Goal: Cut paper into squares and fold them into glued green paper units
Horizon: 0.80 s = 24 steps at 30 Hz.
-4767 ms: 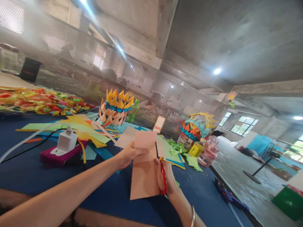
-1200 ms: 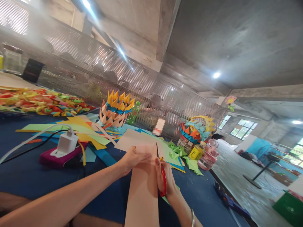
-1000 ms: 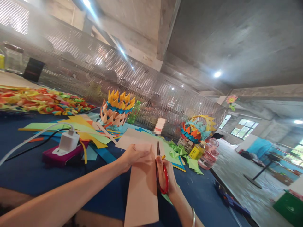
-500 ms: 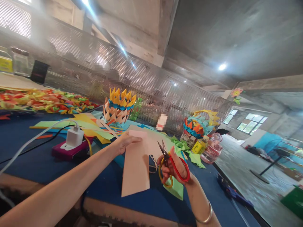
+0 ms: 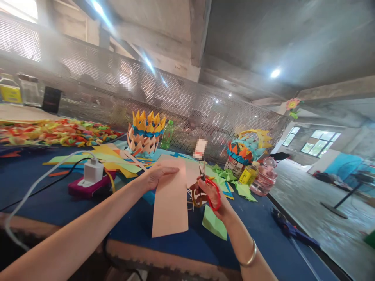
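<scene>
Pink paper is making up the sheet [image 5: 170, 205], which is hanging mid-view over the table [image 5: 137, 234]. At its eleven o'clock, the left hand [image 5: 154, 177] is pinching the top corner, its grip closing with the thumb across the face. Between two and three o'clock, the right hand [image 5: 206, 190] is curling its grip round the scissors [image 5: 217, 197], blades pointing towards twelve; how far the blades are parting is hard to tell. They are standing clear of the sheet, so no cut seems to be happening at this moment.

Cutting seems to be partly done: the sheet is showing straight sides, and thin strips [image 5: 190, 200], probably offcuts, are lying just beside it at three o'clock. Whether more trimming is remaining cannot be told. Uncut-looking coloured paper [image 5: 129, 167] is waiting at ten o'clock, and a green piece [image 5: 215, 222] is lying near four. Folded points are already ringing a yellow-topped basket [image 5: 146, 134] at eleven and another basket [image 5: 238, 156] at two o'clock
</scene>
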Motion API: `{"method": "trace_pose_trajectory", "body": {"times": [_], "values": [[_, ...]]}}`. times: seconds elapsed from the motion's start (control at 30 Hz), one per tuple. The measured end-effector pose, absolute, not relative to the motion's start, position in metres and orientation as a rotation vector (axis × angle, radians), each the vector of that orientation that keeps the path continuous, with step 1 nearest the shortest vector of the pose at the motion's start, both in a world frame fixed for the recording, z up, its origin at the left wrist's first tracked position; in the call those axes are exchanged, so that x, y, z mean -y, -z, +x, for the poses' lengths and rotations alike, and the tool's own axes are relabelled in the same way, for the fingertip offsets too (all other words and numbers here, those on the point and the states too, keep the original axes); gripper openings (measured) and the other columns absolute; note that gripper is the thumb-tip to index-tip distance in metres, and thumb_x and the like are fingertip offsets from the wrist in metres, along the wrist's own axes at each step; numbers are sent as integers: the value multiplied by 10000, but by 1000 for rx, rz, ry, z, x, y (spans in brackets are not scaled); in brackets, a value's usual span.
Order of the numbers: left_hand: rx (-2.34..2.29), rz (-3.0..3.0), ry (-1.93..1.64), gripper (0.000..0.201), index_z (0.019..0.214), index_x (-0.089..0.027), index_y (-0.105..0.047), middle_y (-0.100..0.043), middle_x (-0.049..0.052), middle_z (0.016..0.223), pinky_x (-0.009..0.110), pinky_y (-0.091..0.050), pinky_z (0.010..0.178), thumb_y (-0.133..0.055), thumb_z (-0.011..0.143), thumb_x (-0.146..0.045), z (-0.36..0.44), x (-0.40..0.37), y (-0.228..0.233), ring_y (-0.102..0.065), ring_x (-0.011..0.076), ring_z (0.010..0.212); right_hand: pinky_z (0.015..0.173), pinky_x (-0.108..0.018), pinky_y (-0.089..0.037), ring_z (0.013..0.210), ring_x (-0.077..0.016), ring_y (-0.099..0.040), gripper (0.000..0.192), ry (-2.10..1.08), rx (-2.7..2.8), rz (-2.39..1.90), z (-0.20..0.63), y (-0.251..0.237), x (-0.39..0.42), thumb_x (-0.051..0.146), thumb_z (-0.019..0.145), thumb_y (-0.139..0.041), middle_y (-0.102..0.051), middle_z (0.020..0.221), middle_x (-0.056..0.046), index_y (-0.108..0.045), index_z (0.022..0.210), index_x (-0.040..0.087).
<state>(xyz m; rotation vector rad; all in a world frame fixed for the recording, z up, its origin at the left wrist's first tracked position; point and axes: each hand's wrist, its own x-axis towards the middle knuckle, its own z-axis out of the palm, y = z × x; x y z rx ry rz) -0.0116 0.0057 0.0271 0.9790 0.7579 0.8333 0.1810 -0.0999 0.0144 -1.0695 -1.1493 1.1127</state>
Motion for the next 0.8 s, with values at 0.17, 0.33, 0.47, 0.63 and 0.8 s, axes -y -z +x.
{"method": "trace_pose_trajectory", "body": {"times": [0.17, 0.33, 0.47, 0.63, 0.8], "values": [[-767, 1034, -821, 359, 754, -95, -707, -747, 98, 713, 346, -552, 617, -875, 493, -275, 22, 8, -26, -694, 243, 632, 527, -193, -462, 565, -92, -537, 449, -1089, 1175, -1055, 175, -4, 95, 365, 595, -859, -550, 635, 69, -548, 862, 182], [-731, 1094, -876, 451, 819, -115, -687, -750, 107, 835, 311, -542, 663, -835, 564, -456, 42, 9, -37, -696, 229, 733, 584, -229, -506, 578, -120, -598, 374, -1102, 988, -935, 189, -12, 93, 255, 556, -869, -643, 658, 28, -624, 821, 156], [-862, 1717, -847, 599, 913, -154, -659, -727, 96, 944, 272, -516, 705, -536, 739, -713, 44, 8, -33, -676, 201, 838, 543, -205, -523, 542, -109, -615, 294, -981, 750, -788, 217, -25, 88, 258, 570, -833, -681, 641, 51, -618, 759, 190], [-1069, 2222, -616, 451, 634, -177, -645, -662, 62, 725, 290, -442, 675, -804, 443, -553, 42, 23, -9, -627, 271, 802, 457, -185, -508, 494, -107, -633, 176, -956, 577, -700, 255, -31, 87, 196, 613, -763, -689, 588, 64, -619, 714, 204], [-1221, 2499, -409, 230, 655, -173, -672, -691, 94, 826, 292, -421, 685, -746, 502, -327, 49, 30, -7, -625, 307, 891, 506, -220, -549, 583, -140, -690, 177, -1006, 533, -668, 260, -28, 89, 170, 634, -741, -728, 667, 42, -659, 788, 200]]}}
